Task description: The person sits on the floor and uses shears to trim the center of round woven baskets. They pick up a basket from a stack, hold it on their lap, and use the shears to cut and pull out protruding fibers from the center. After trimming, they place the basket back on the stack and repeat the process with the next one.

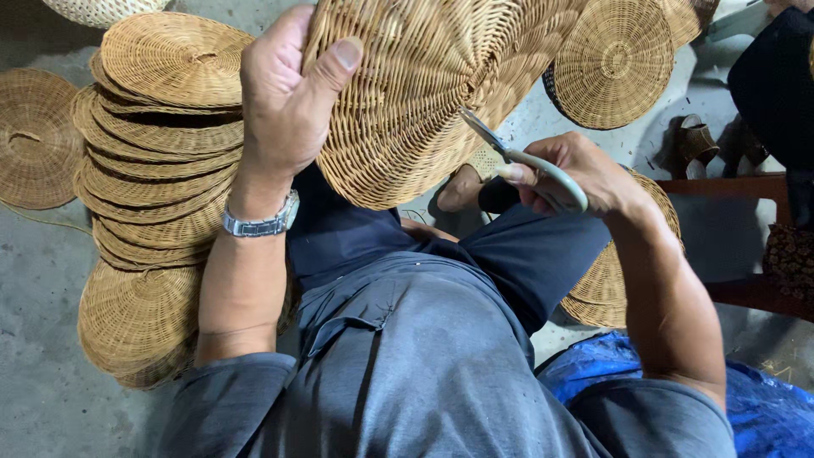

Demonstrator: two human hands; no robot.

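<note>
Your left hand (284,102) grips the rim of a round woven rattan tray (415,93), thumb pressed flat on the weave, fingers wrapped behind — a firm hold. The tray is lifted up in front of you, tilted, above your lap. Your right hand (577,174) is closed around the grey handles of a pair of scissors (521,157); the blades point up-left and their tips touch the tray's lower right edge. Whether the blades are parted or closed is hard to tell.

A steel wristwatch (259,225) sits on your left wrist. To your left, a tall leaning stack of woven trays (157,161) stands on the concrete floor (42,339), with a single flat woven disc (34,140) lying just beside it. Another round woven tray (615,59) is behind the held one at upper right. More woven pieces (606,284) show under your right forearm — next to a blue plastic sheet (763,407). A dark sandal (695,144) is on the floor at right.
</note>
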